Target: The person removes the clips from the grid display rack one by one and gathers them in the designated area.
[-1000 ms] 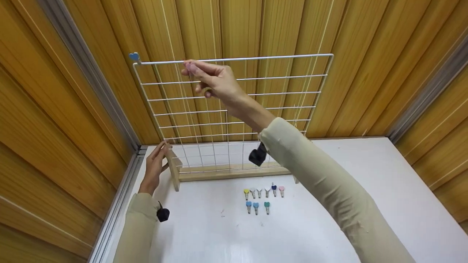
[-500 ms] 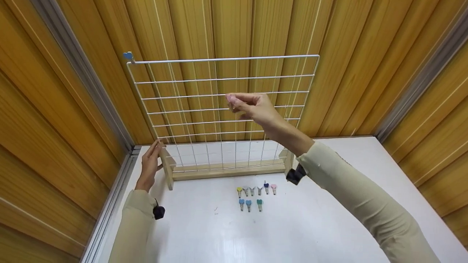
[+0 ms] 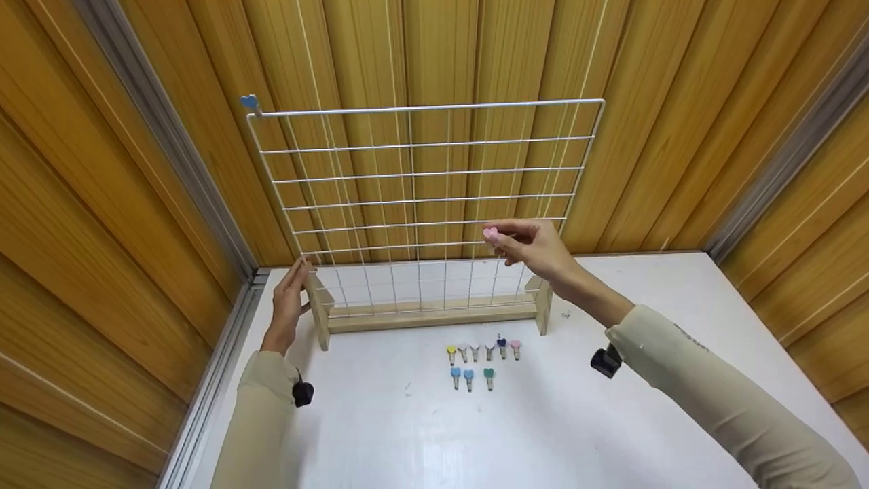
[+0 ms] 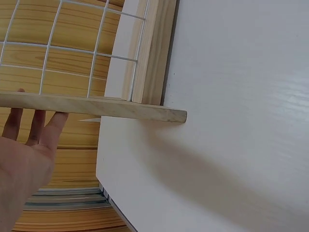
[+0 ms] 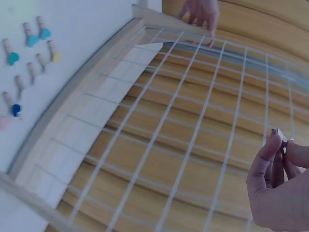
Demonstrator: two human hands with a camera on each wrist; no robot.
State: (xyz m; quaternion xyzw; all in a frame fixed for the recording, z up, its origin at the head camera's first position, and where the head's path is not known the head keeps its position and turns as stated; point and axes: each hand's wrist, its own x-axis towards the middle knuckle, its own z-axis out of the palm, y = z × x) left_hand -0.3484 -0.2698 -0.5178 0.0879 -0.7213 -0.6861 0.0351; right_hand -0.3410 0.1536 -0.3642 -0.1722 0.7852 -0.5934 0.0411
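Note:
Between thumb and index finger, my right hand (image 3: pixel 543 255) pinches a pink heart clip (image 3: pixel 491 233) in front of the lower right of the white wire grid (image 3: pixel 428 143). In the right wrist view the metal part of this clip (image 5: pixel 281 137) sticks out from the fingertips. My left hand (image 3: pixel 288 305) touches the left upright of the wooden stand (image 3: pixel 318 309); in the left wrist view its straight fingers (image 4: pixel 54 130) meet the board's outer side. A blue heart clip (image 3: pixel 250 102) sits on the grid's top left corner.
Two rows of heart clips lie on the white table (image 3: pixel 380 435) before the stand, among them yellow (image 3: pixel 451 351), dark blue (image 3: pixel 502 343), pink (image 3: pixel 515 346) and green (image 3: pixel 489 374) ones. Wood-patterned walls (image 3: pixel 767 136) enclose the table.
My right hand has come down and right from the grid's top bar, still holding the pink heart clip. The left hand stays at the stand's left upright. The view shifts slightly.

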